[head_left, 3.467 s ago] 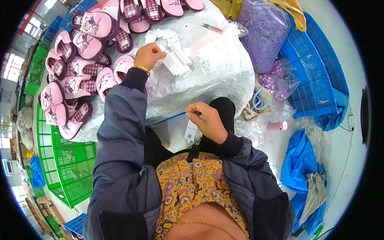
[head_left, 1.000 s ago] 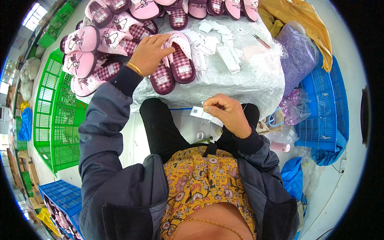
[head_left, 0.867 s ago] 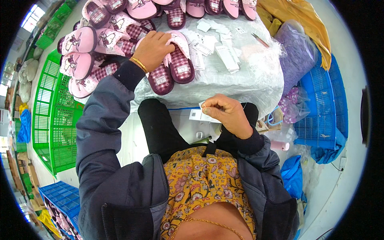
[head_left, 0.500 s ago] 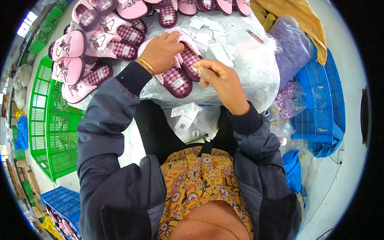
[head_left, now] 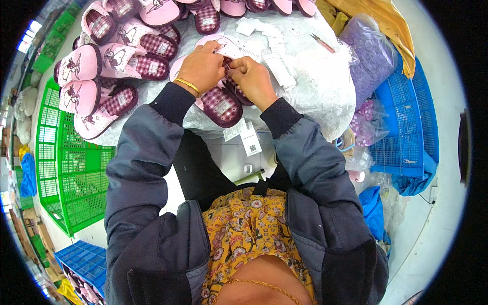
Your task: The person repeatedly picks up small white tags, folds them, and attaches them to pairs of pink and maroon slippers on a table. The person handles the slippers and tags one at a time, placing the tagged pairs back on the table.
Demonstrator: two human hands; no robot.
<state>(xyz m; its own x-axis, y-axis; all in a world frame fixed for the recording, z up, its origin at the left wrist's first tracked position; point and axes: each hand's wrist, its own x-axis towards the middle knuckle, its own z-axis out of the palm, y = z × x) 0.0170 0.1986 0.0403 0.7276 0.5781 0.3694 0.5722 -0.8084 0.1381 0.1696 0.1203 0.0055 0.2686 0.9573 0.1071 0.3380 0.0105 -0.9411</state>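
Note:
A pair of pink slippers with dark checked insoles (head_left: 222, 108) lies on the covered table in front of me. My left hand (head_left: 200, 68) is closed over their upper part and grips them. Close beside it, my right hand (head_left: 251, 79) pinches a thin string at the opening of one slipper; its fingertips are partly hidden. White paper tags (head_left: 250, 140) hang below the right hand, past the table's near edge, apparently on that string.
Several more pink slippers (head_left: 152, 51) are piled at the left and back. Loose white tags (head_left: 278, 68) and a pair of small snips (head_left: 323, 42) lie right of my hands. A green crate (head_left: 76, 168) stands left, a blue crate (head_left: 399, 134) and a purple bag (head_left: 368, 56) right.
My right hand has moved left and away from me, up to the slipper opening beside my left hand. The hanging tags have swung slightly right. My left hand stays on the slippers.

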